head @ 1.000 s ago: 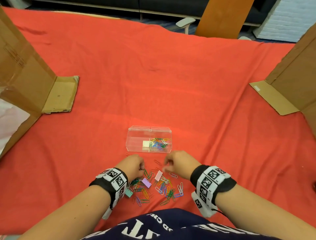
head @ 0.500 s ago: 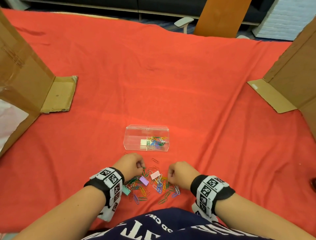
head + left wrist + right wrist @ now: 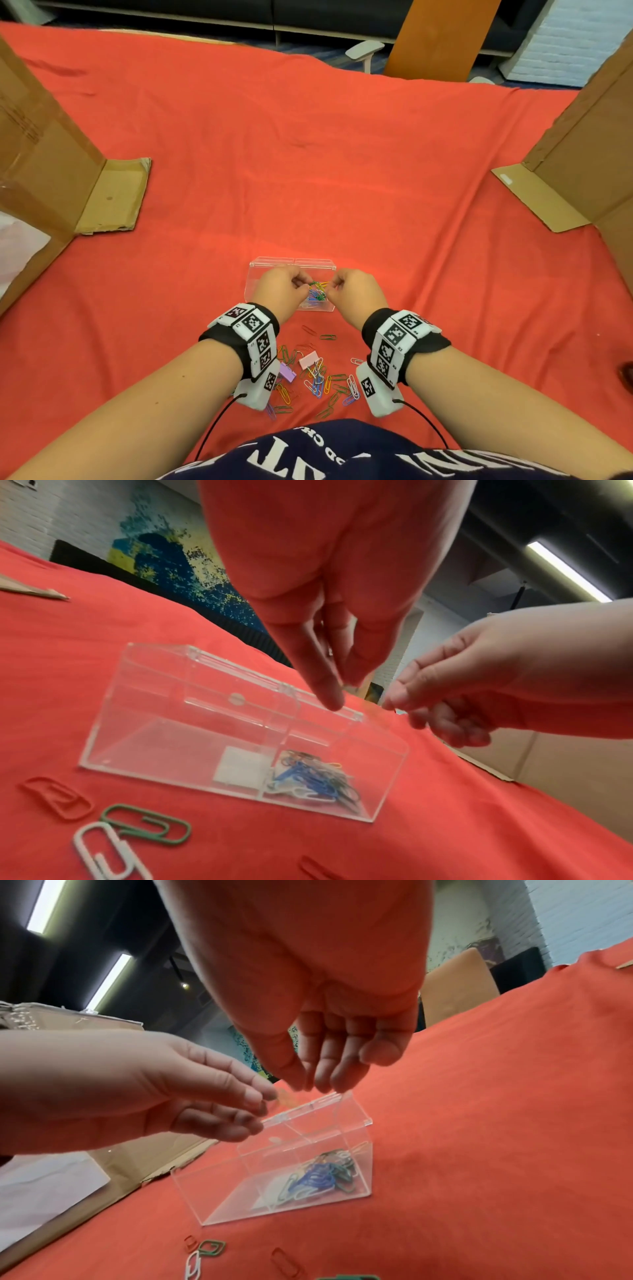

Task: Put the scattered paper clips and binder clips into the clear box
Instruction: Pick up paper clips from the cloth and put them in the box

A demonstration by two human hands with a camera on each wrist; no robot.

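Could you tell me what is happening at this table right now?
A person is sorting clips into a clear box on a red cloth. Both the left hand and the right hand are over the box, fingertips pinched together as if dropping small clips in. The box's right compartment holds coloured paper clips. A scattered pile of paper clips, with a pink binder clip and a purple binder clip, lies near the person.

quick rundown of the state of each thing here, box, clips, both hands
clear box: lid open, upright on the red cloth, paper clips in its right compartment
loose paper clips: scattered on the cloth, outside the box
pink binder clip: on the cloth among the clips
purple binder clip: on the cloth
left hand: over the box, fingertips bunched
right hand: over the box, fingertips bunched
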